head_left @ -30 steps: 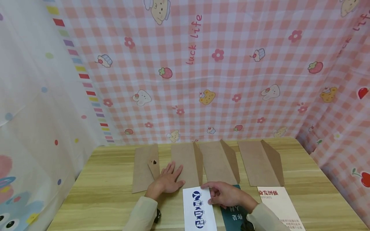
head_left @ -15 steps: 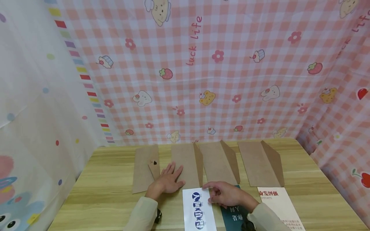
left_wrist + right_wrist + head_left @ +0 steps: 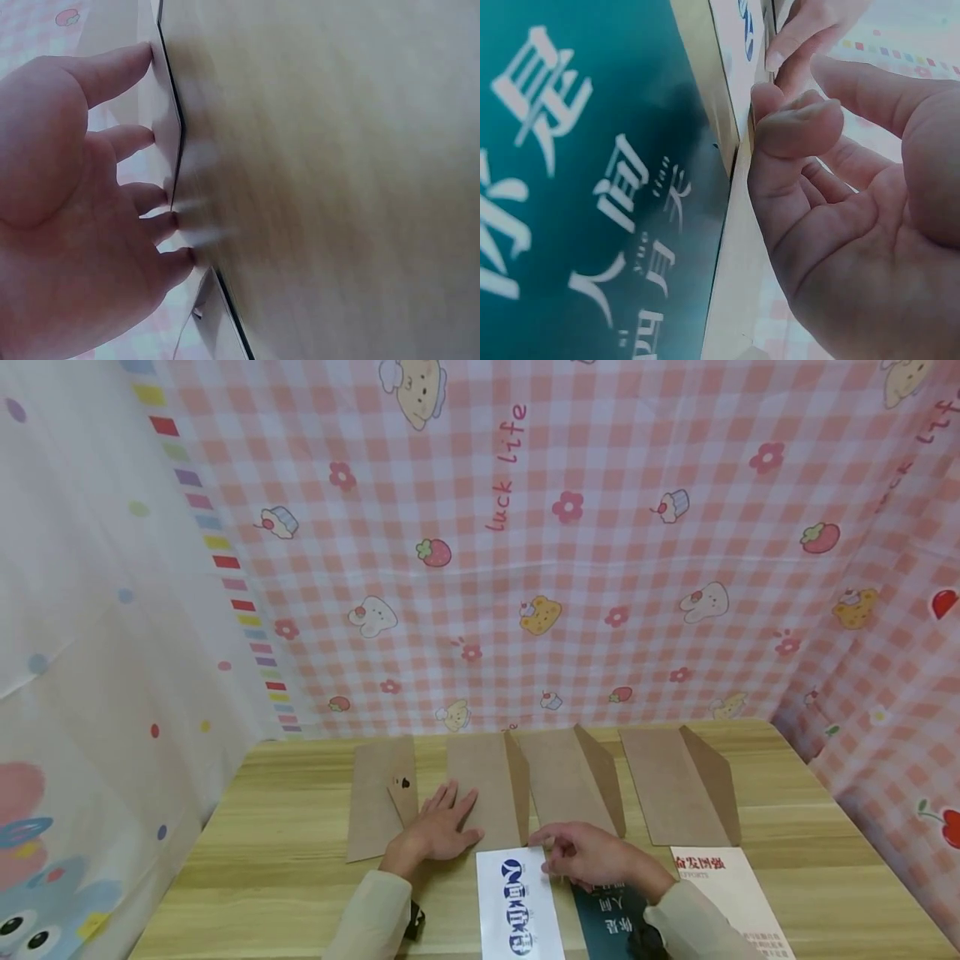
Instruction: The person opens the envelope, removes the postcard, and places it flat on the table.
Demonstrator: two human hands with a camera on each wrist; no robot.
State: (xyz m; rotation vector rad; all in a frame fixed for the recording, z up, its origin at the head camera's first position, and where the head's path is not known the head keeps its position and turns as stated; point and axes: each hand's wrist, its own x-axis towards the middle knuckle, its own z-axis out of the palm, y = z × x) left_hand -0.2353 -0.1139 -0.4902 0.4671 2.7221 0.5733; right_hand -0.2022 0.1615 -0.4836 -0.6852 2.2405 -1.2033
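Observation:
My left hand [image 3: 435,833] lies with spread fingers at the lower left of a brown envelope [image 3: 483,785] whose flap stands out to the right. In the left wrist view, the fingertips [image 3: 156,136] of that hand rest at the envelope's edge. My right hand [image 3: 588,856] hovers by the top right corner of a white card [image 3: 517,910] with blue lettering. Its index finger reaches toward the card's top edge, the other fingers loosely curled and the thumb apart in the right wrist view. Beneath that hand lies a dark green card [image 3: 609,922] with white characters, partly hidden.
Left of my left hand lies an envelope [image 3: 371,802] with its flap folded over it. Two more brown envelopes, one in the middle [image 3: 562,777] and one at right [image 3: 663,785], have flaps unfolded. A cream card [image 3: 731,893] with red characters lies at the right on the wooden table [image 3: 255,835].
My right hand has lifted slightly up and away from the white card's corner. My left hand and the cards have stayed in place.

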